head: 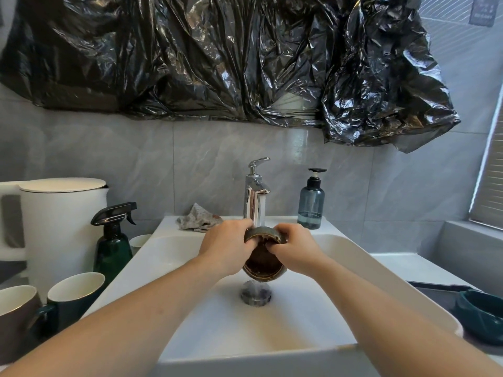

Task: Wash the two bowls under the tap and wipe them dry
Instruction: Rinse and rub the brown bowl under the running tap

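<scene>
A brown glazed bowl [262, 263] is tilted on edge over the white sink [340, 257], directly under the chrome tap [254, 197], whose water stream runs down onto it. My left hand [227, 247] grips the bowl's left rim. My right hand [295, 250] grips its right rim, fingers curled over the edge. Water falls from the bowl onto the drain plug [255, 293]. A second, dark teal bowl [480, 315] sits on a tray to the right of the sink. A crumpled grey cloth [197, 220] lies on the sink's back ledge, left of the tap.
Left of the sink stand a white kettle [60, 213], a dark green spray bottle [113, 240] and several mugs [74, 297]. A blue soap dispenser [311, 202] stands right of the tap. Black plastic sheeting [231, 58] hangs on the wall above.
</scene>
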`<state>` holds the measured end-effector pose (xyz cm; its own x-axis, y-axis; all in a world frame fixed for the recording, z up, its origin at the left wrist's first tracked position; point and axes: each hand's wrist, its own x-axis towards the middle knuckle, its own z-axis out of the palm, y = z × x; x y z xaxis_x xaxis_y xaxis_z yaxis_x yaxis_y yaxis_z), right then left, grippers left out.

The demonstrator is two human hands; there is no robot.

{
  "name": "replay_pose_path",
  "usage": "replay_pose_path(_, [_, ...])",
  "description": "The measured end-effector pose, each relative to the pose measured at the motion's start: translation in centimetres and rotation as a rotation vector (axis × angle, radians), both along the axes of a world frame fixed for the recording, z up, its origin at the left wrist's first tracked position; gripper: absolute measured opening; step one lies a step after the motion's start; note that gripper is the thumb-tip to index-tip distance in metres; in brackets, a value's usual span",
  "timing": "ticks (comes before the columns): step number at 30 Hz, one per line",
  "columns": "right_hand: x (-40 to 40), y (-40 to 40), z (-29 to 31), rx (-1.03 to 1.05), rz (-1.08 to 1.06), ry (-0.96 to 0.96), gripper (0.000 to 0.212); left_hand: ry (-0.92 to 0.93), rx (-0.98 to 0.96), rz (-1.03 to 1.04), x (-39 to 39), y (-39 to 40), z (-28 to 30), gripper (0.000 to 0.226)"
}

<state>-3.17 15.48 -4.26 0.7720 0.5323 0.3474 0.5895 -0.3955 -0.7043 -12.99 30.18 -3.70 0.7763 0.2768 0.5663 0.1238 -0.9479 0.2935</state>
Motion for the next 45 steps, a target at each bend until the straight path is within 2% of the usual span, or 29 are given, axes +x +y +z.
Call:
replay_pose_path(2, [0.3,-0.1,0.0,0.023,-0.046,-0.001,0.016,0.014,-0.074,-0.007,0.2,0.0,0.1,0.013])
replay_pose_path(7, [0.6,-0.4,0.1,0.143,-0.045,0.076,0.019,0.203,-0.201,-0.074,0.2,0.7,-0.5,0.014])
replay_pose_path(15, [-0.4,0.2,-0.1,0.016,0.097,0.108,0.026,-0.002,-0.031,0.029,0.2,0.7,0.0,0.008])
replay_pose_path(19, [-0.5,0.0,0.0,-0.002,0.090,0.091,0.022,-0.044,-0.078,-0.034,0.3,0.6,-0.1,0.005])
replay_pose_path(22, [-0.5,-0.4,0.2,0.012,0.043,0.095,0.024,-0.029,-0.188,-0.070,0.5,0.8,-0.1,0.007])
replay_pose_path(26, [-0.3,-0.5,0.3,0.111,0.007,0.125,0.027,0.129,-0.233,-0.104,0.7,1.1,-0.6,0.011])
replay_pose_path(28, [-0.2,-0.3,0.3,0.127,0.025,0.140,0.027,0.122,-0.249,-0.119,0.6,1.1,-0.6,0.010])
replay_pose_path(31, [-0.1,0.0,0.1,0.106,0.052,0.144,0.022,0.072,-0.165,-0.067,0.6,1.2,-0.4,0.005])
replay_pose_path(35, [-0.2,0.1,0.0,0.030,0.056,0.045,0.019,0.016,-0.067,-0.022,0.4,0.9,-0.4,0.009])
replay_pose_path(39, [0.0,0.0,-0.1,0.013,0.050,0.028,0.021,-0.046,-0.026,0.030,0.2,0.1,0.0,0.016])
replay_pose_path(43, [0.2,0.0,-0.2,-0.011,0.007,-0.017,0.020,-0.004,-0.081,0.007,0.3,0.4,-0.1,0.017])
replay_pose_path(45, [0.3,-0.1,-0.1,0.057,-0.003,0.035,0.024,0.060,-0.143,-0.035,0.4,0.8,-0.1,0.018])
